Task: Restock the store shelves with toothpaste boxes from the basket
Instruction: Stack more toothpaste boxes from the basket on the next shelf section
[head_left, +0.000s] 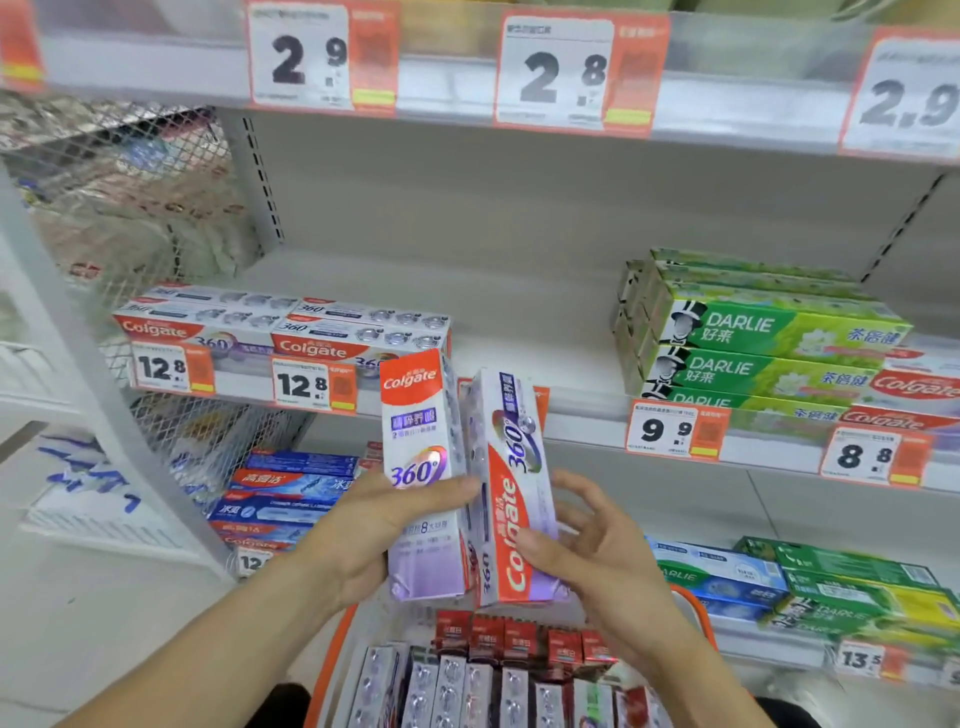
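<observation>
White store shelves (519, 291) behind, both hands (374, 525) gripping upright Colgate boxes (423, 467) above orange basket (324, 670).

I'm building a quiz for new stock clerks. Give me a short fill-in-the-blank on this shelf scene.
1. The left hand grips a purple ___ 360 box.
2. The DARLIE boxes are coloured ___.
3. The price tag under them reads ___.
4. The basket has an ___ rim.

Missing words: Colgate; green; 9.9; orange
</observation>
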